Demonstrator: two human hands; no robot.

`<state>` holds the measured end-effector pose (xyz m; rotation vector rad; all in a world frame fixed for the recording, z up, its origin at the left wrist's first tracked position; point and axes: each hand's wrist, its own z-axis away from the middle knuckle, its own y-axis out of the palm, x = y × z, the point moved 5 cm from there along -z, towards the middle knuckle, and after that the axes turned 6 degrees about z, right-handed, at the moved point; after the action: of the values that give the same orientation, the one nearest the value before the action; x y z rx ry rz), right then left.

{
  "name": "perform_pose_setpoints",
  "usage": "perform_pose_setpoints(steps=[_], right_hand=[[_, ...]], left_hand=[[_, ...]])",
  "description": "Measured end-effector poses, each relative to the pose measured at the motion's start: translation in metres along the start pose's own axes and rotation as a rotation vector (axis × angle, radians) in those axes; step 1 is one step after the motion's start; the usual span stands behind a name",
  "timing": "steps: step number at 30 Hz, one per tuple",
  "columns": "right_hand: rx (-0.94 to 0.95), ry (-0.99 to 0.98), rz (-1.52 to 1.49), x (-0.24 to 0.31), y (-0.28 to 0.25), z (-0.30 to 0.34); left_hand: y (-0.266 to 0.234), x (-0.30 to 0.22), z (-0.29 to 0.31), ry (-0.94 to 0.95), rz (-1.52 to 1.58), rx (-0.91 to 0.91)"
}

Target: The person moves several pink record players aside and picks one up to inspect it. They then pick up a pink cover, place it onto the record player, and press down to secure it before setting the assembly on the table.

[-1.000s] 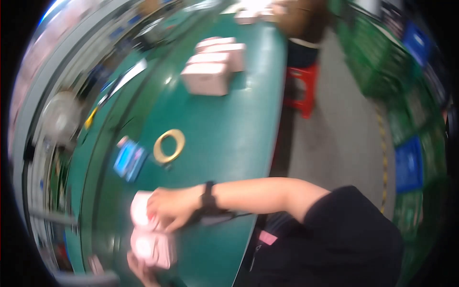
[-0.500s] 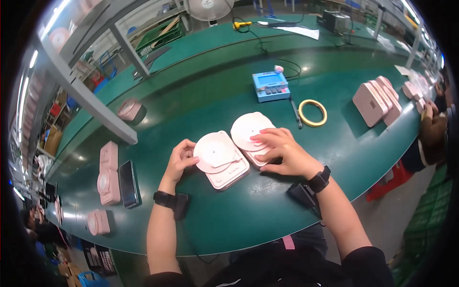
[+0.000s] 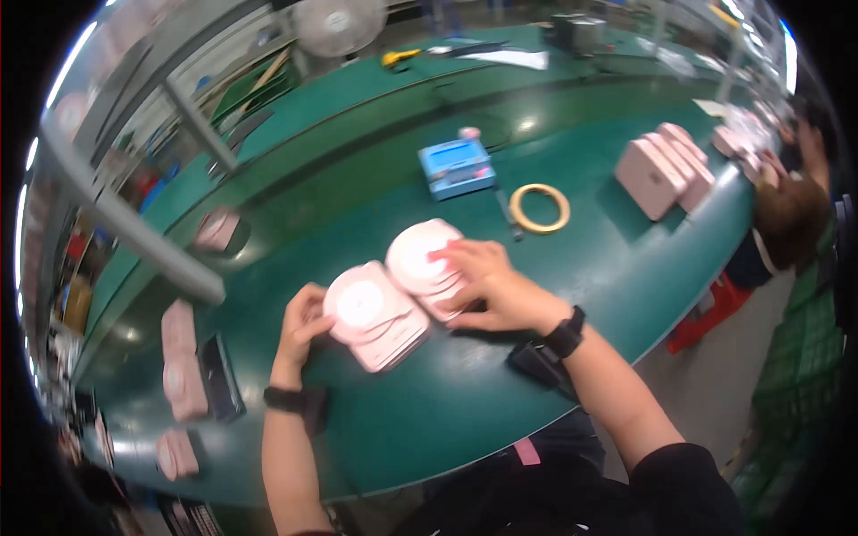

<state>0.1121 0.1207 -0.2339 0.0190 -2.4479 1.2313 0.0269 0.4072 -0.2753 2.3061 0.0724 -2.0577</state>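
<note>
Two pale pink devices shaped like small record players lie side by side on the green table. My left hand (image 3: 305, 323) grips the left edge of the left device (image 3: 362, 306), thumb near its round white disc. The right device (image 3: 420, 255) lies slightly farther off and touches or nearly touches the first. My right hand (image 3: 497, 284) reaches over it from the right, fingertips on its disc and thumb at its near edge, covering part of it. Both wrists wear black bands. The picture is a little blurred.
Beyond the devices stand a blue box with a screen (image 3: 458, 167), a pen (image 3: 509, 214) and a yellow tape roll (image 3: 540, 189). Upright pink devices (image 3: 657, 174) stand at right, near another person (image 3: 791, 214). At left lie a phone (image 3: 221, 379), more pink devices (image 3: 183, 384) and a grey post (image 3: 156, 237).
The view has swung to the right, so the scene sits farther left in the picture. Both hands stay at the same two devices, with little change in their grip.
</note>
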Motion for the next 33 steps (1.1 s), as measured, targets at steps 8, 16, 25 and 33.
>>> perform_pose_setpoints(steps=[8, 16, 25, 33], right_hand=[[-0.087, -0.094, -0.102, 0.002, 0.023, -0.003], [-0.086, 0.01, -0.266, 0.002, 0.023, -0.003], [-0.184, -0.067, -0.213, -0.001, 0.037, -0.004], [-0.185, -0.051, -0.207, 0.003, 0.036, -0.001]], left_hand=[[-0.021, 0.003, 0.02, 0.122, -0.143, 0.042], [-0.03, 0.012, 0.017, -0.065, -0.038, -0.056], [-0.029, 0.007, 0.021, -0.089, -0.093, -0.095], [-0.022, 0.007, 0.021, -0.095, -0.059, -0.088]])
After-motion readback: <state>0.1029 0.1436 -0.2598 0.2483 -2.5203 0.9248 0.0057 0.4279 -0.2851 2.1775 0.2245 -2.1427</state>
